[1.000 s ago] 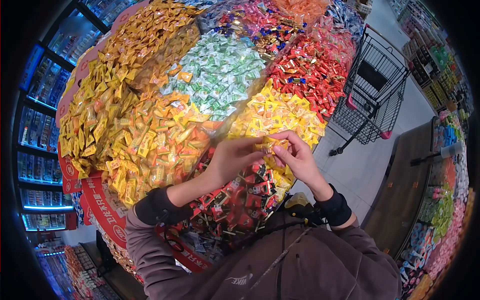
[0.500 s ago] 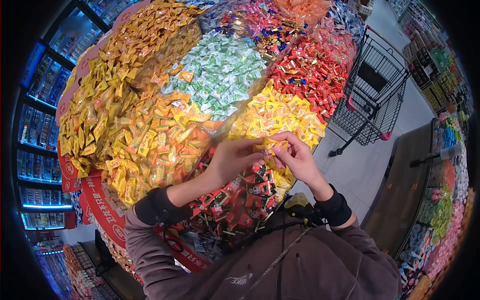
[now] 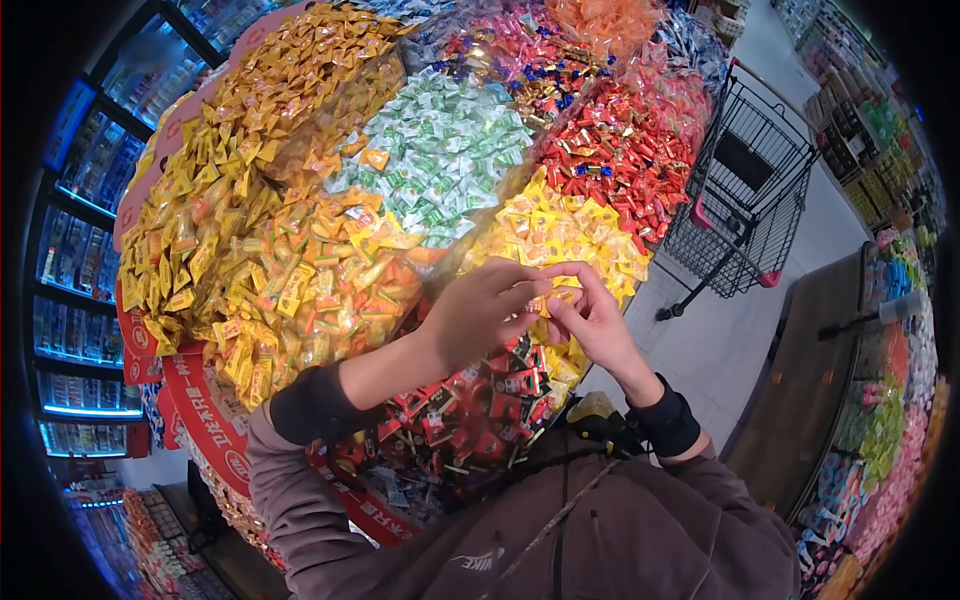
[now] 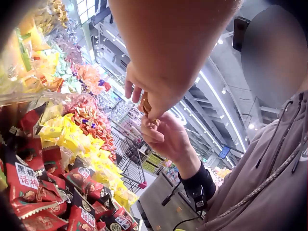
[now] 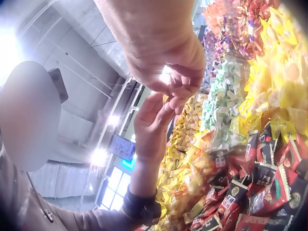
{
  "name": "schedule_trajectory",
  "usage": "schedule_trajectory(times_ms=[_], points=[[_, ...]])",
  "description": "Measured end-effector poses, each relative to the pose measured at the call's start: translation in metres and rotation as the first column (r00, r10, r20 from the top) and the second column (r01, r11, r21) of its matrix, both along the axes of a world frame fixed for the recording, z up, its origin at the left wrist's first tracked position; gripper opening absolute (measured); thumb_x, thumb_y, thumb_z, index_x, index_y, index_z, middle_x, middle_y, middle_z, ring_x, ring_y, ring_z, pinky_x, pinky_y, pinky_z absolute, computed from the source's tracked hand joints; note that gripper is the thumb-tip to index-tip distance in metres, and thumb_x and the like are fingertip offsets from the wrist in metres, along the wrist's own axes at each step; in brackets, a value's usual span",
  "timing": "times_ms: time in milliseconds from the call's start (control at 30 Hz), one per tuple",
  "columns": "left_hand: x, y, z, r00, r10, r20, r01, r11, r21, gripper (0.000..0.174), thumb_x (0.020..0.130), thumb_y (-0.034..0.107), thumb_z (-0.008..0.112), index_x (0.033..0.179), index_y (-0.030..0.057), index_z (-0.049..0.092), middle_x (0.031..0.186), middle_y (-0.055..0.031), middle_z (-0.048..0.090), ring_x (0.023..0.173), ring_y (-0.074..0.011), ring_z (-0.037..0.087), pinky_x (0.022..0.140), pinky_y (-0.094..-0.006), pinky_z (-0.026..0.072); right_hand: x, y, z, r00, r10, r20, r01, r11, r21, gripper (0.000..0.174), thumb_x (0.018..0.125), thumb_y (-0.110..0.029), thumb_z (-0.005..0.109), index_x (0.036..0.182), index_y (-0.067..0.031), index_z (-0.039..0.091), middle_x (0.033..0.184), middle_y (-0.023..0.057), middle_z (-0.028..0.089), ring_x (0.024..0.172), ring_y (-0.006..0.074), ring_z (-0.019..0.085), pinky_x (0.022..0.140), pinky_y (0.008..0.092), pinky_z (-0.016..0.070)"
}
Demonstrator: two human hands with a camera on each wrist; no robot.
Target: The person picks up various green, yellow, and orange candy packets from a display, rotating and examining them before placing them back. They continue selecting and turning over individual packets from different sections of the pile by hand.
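Over the candy display, both hands meet at a small yellow-orange wrapped candy [image 3: 562, 296]. My right hand [image 3: 598, 322] pinches it between thumb and index finger. From the other side, my left hand [image 3: 482, 312] has its thumb and fingers at the wrapper, its back turned up and covering part of it. In the left wrist view, a golden bit of the wrapper [image 4: 145, 103] shows between the left fingers. Below the hands lie red-and-black wrapped candies [image 3: 470, 410]; yellow wrapped candies [image 3: 560, 235] are heaped just beyond.
Green-and-white candies [image 3: 440, 150], red candies [image 3: 625, 150] and orange-yellow candies [image 3: 310, 280] fill neighbouring sections with clear dividers. A black shopping cart [image 3: 745, 190] stands at right on the tiled floor. Lit drink coolers [image 3: 85, 330] line the left; stocked shelves run along the right.
My left hand has rolled over and shifted slightly at the candy, with its back now more upward and hiding more of the wrapper. The right hand stays nearly in place.
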State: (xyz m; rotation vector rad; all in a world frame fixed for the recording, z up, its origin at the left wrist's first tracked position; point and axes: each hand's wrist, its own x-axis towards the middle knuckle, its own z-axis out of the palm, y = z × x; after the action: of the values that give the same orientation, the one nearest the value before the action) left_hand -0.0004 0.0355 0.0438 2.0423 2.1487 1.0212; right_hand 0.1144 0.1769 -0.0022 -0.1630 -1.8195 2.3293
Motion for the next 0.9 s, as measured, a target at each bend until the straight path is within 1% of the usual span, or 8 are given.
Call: schedule_trajectory(times_ms=[100,133,300,500,600,667,700,900], points=[[-0.001,0.005,-0.003,0.982,-0.071,-0.173,0.074,0.997,0.014,0.038,0.066,0.004,0.063,0.102,0.0049,0.052,0.092,-0.005,0.053,0.082,-0.0234,0.054,0.068,-0.0296,0.0458,0.001,0.001,0.0,0.999,0.009,0.041,-0.01,1.0,0.022,0.026,0.086,-0.008,0.048,0.11,-0.0075,0.038,0.055,-0.0001,0.05,0.049,0.0048,0.05,0.044,0.0161,0.0327],[-0.004,0.006,-0.011,0.957,-0.112,-0.268,0.147,0.983,0.113,0.032,0.068,0.003,0.062,0.098,0.0015,0.052,0.091,-0.0063,0.052,0.079,-0.024,0.053,0.064,-0.0309,0.0459,0.003,0.003,-0.003,0.999,0.034,0.032,-0.035,0.999,0.031,0.029,0.087,-0.006,0.046,0.113,-0.0043,0.036,0.061,0.0027,0.054,0.052,0.0075,0.053,0.049,0.018,0.0399],[-0.001,0.012,-0.014,0.941,-0.13,-0.312,0.142,0.99,0.016,0.019,0.067,0.006,0.056,0.084,-0.0012,0.055,0.076,-0.008,0.052,0.071,-0.0215,0.053,0.06,-0.0299,0.0451,0.003,0.008,-0.006,0.994,0.086,0.06,-0.088,0.996,0.034,0.031,0.087,-0.007,0.047,0.116,-0.0057,0.036,0.06,0.0026,0.054,0.054,0.0074,0.053,0.051,0.0176,0.0375],[-0.03,0.009,0.015,0.933,-0.077,-0.352,0.061,0.997,-0.056,0.027,0.07,0.01,0.054,0.093,-0.0021,0.054,0.081,-0.0085,0.054,0.076,-0.023,0.053,0.066,-0.0308,0.045,-0.003,0.013,-0.006,0.995,0.104,0.009,-0.104,0.995,-0.013,0.028,0.089,-0.01,0.043,0.116,-0.0054,0.036,0.078,0.0082,0.06,0.063,0.0084,0.054,0.056,0.0196,0.0401],[-0.092,0.005,0.055,0.914,0.214,-0.346,-0.255,0.964,-0.077,0.022,0.075,0.011,0.054,0.095,0.0016,0.056,0.086,-0.012,0.057,0.082,-0.0285,0.054,0.073,-0.0376,0.0446,-0.009,0.016,-0.015,0.994,0.105,0.009,-0.105,0.994,0.005,0.027,0.09,-0.012,0.042,0.115,-0.0052,0.037,0.089,0.011,0.06,0.066,0.009,0.055,0.06,0.0202,0.0417],[-0.145,-0.007,0.083,0.78,0.43,-0.454,-0.441,0.893,0.088,0.021,0.071,0.009,0.058,0.091,0.0026,0.057,0.083,-0.0126,0.057,0.08,-0.0292,0.054,0.07,-0.0371,0.0448,-0.011,0.018,-0.021,0.994,0.102,0.036,-0.102,0.995,0.005,0.027,0.089,-0.011,0.042,0.115,-0.0047,0.037,0.088,0.0107,0.06,0.066,0.0092,0.055,0.062,0.0209,0.0424],[-0.173,-0.015,0.094,0.72,0.503,-0.478,-0.482,0.858,0.177,0.012,0.07,0.008,0.054,0.079,0.0008,0.052,0.077,-0.014,0.053,0.079,-0.0305,0.051,0.07,-0.0397,0.043,-0.014,0.017,-0.024,0.993,0.114,0.044,-0.114,0.993,0.003,0.026,0.089,-0.01,0.043,0.114,-0.0044,0.038,0.088,0.0107,0.06,0.066,0.0094,0.055,0.062,0.0213,0.0427],[-0.303,-0.057,0.14,0.369,0.821,-0.437,-0.802,0.518,0.296,0.019,0.074,0.01,0.052,0.091,0.0027,0.056,0.086,-0.0142,0.057,0.084,-0.0319,0.053,0.071,-0.0415,0.0432,-0.018,0.023,-0.036,0.993,0.083,0.08,-0.083,0.997,-0.004,0.027,0.089,-0.013,0.045,0.113,-0.0037,0.04,0.088,0.0113,0.059,0.066,0.0114,0.054,0.063,0.0231,0.0435]])
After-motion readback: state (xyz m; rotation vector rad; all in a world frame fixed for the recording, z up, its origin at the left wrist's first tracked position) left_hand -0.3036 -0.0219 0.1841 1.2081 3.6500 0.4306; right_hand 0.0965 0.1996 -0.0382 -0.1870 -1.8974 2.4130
